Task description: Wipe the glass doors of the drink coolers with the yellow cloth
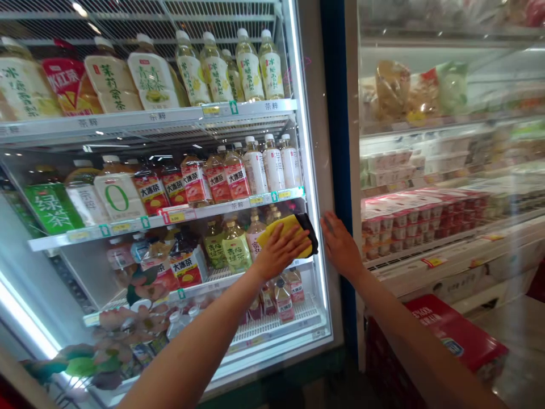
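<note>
My left hand (284, 250) presses a yellow cloth (272, 233) with a dark edge flat against the glass door (251, 267) of a drinks fridge. Its fingers lie stretched over the cloth, pointing right. My right hand (342, 241) rests with straight fingers against the door's grey side frame (317, 142), right of the cloth, and holds nothing. Behind the glass stand bottled drinks; a green tea bottle (237, 248) shows left of the cloth, and an iced tea bottle (284, 298) is below it. Part of the middle shelf edge (238, 205) runs above the cloth.
To the right an open chiller (395, 254) holds packs of small cups (409, 218) and bagged goods (392, 91). A red carton (460, 335) stands low beside my right forearm. Leaves (85, 366) show at the lower left, overlapping the fridge.
</note>
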Tool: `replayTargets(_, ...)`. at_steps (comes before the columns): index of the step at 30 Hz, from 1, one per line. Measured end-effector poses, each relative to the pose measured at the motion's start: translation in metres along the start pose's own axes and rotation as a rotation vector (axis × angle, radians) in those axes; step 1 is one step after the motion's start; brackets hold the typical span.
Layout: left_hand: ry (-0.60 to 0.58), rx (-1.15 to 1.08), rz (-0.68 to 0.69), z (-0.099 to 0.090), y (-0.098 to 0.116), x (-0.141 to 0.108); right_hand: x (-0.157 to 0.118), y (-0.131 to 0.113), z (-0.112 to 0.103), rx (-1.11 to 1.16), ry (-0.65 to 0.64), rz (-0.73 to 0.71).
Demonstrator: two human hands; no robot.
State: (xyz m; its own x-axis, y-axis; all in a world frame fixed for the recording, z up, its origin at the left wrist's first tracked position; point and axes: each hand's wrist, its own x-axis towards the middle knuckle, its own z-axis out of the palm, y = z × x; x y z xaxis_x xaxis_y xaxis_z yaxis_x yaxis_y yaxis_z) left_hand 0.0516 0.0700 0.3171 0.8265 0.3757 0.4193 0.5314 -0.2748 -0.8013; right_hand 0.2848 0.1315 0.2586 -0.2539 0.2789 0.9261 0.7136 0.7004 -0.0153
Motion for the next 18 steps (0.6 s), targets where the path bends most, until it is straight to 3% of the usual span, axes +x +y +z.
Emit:
replayTargets(2,0.01,-0.018,-0.009,0.001,-0.011,0.022,0.007,0.001,-0.002,-0.027,0.006,-0.001)
replayTargets(5,0.058,-0.028,-0.22,-0.004,-0.026,0.06,0.017,0.001,-0.005,-0.061,0.012,0.029)
replayTargets(7,0.077,-0.031,-0.374,-0.005,-0.021,0.068,0.02,0.0,-0.006,-0.075,0.013,0.047)
replayTargets(9,0.081,-0.036,-0.449,-0.003,-0.005,0.062,0.018,-0.002,-0.008,-0.076,0.017,0.055)
replayTargets(13,0.066,-0.068,-0.321,0.007,0.019,0.051,0.012,-0.002,-0.015,-0.06,0.032,0.05)
replayTargets(15,0.061,-0.079,-0.253,0.008,0.011,0.063,0.011,0.0,-0.019,-0.058,0.044,0.057)
replayTargets(18,0.089,-0.08,-0.358,0.0,-0.012,0.088,0.011,0.003,-0.022,-0.062,0.063,0.081)
